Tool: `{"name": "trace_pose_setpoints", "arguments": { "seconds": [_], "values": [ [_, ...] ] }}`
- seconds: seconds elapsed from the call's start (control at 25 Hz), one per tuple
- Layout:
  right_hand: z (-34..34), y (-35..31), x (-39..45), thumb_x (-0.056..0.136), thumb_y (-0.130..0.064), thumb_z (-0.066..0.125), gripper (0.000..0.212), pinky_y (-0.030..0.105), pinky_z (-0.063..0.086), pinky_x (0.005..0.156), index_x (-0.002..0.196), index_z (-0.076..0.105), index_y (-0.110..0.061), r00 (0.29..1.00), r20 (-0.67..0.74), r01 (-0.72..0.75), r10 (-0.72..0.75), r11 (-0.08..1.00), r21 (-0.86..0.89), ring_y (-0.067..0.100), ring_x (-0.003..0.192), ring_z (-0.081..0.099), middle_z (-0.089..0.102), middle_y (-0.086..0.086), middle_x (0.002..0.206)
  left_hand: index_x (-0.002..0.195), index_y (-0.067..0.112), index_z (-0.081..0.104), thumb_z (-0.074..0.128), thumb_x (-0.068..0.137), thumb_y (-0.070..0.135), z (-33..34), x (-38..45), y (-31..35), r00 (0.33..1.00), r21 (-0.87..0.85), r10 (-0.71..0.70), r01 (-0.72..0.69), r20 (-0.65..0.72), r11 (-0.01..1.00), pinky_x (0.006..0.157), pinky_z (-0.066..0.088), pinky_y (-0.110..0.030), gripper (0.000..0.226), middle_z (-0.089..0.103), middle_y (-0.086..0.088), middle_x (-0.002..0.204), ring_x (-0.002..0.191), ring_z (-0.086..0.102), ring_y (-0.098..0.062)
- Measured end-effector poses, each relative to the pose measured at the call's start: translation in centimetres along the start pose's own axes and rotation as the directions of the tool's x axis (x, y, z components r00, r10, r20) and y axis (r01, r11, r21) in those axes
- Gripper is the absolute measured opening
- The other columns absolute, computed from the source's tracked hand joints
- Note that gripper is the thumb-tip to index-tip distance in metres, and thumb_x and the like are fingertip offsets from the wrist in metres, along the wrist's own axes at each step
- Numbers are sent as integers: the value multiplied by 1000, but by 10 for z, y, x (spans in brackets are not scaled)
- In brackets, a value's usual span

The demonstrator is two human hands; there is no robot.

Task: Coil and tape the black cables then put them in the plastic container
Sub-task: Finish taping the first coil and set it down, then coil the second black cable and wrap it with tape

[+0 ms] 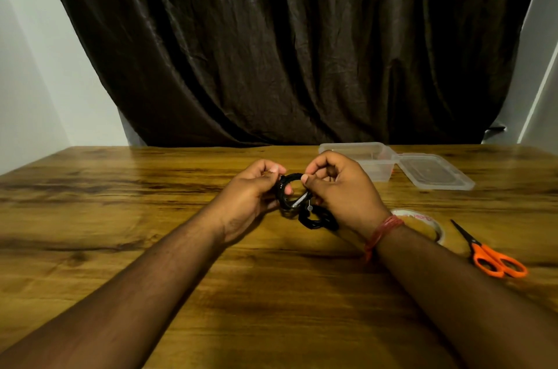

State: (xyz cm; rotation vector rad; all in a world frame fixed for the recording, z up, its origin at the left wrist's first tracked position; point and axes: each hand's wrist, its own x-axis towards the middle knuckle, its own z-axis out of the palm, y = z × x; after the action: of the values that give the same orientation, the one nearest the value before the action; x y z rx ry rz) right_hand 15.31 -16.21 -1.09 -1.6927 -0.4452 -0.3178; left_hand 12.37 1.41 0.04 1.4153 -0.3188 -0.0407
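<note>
A black cable coil (290, 180) is held up over the middle of the wooden table (120, 187), between both hands. My left hand (253, 187) grips its left side with curled fingers. My right hand (338, 184) pinches its right side between thumb and forefinger. A metal plug tip (299, 202) shows inside the loop. A second black cable coil (317, 220) lies on the table just below my right hand. The clear plastic container (380, 154) stands open at the back right, partly hidden by my right hand.
The container's clear lid (434, 171) lies right of the container. A roll of clear tape (422, 222) sits behind my right wrist. Orange-handled scissors (489, 254) lie near the right edge. A dark curtain hangs behind the table.
</note>
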Motion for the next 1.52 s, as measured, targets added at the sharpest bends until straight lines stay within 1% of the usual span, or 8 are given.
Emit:
{"name": "trace_pose_setpoints", "arguments": {
  "seconds": [0.16,0.4,0.64,0.8,0.96,1.12,1.4,1.52],
  "values": [
    [-1,-2,0,85,-13,71,14,34,50,60,81,64,-25,1000,2,25,-25,999,-40,12,63,54,58,-2,71,109,19,56,49,98,5,-1,1,-1,995,90,64,-71,74,993,63,53,-26,19,61,0,75,72,59,-12],
    [2,-2,-2,85,-12,70,17,34,51,60,81,64,-27,1000,13,27,-26,998,-55,11,61,54,58,-6,68,87,17,69,38,101,1,3,3,-10,995,137,54,-65,81,988,66,43,-31,37,50,-4,76,73,45,-20],
    [4,-1,-1,85,-15,70,14,34,51,60,82,64,-28,999,-5,52,-52,996,-68,7,60,53,57,-12,65,93,5,61,38,100,-4,3,-4,-2,992,126,42,-58,122,990,72,42,-33,26,60,-1,73,72,54,-14],
    [5,-1,-2,85,-15,70,16,29,50,59,81,64,-29,998,-11,64,-64,996,-59,3,60,51,56,-15,64,96,2,58,38,100,-4,3,-10,9,986,207,19,-54,168,977,70,50,-24,21,66,-1,79,76,61,-11],
    [5,-2,-4,86,-15,70,15,30,49,58,80,64,-28,998,-5,59,-59,996,-68,5,60,50,56,-13,65,94,0,59,37,101,-3,2,-9,7,989,210,-3,-29,151,977,76,45,-35,23,59,-12,84,81,55,-23],
    [6,-4,-6,86,-15,70,15,32,48,58,80,63,-27,998,-3,56,-56,995,-78,6,59,50,56,-11,65,91,1,61,37,101,-3,-2,-7,2,990,226,-1,-32,143,974,83,37,-44,26,55,-12,82,86,47,-30],
    [3,-1,-4,86,-17,70,14,36,49,61,82,64,-29,998,49,44,-40,996,-77,9,61,51,56,-10,68,94,1,61,36,97,-7,3,-6,7,994,145,-34,19,102,989,73,44,-33,26,61,-1,71,70,56,-12],
    [0,-1,-4,89,-20,68,12,37,51,62,85,65,-30,993,116,28,-18,996,-85,12,65,54,59,-4,73,95,2,63,38,98,3,0,-8,11,996,148,0,-13,87,989,67,44,-28,26,55,-2,71,69,53,-11]
  ]
}}
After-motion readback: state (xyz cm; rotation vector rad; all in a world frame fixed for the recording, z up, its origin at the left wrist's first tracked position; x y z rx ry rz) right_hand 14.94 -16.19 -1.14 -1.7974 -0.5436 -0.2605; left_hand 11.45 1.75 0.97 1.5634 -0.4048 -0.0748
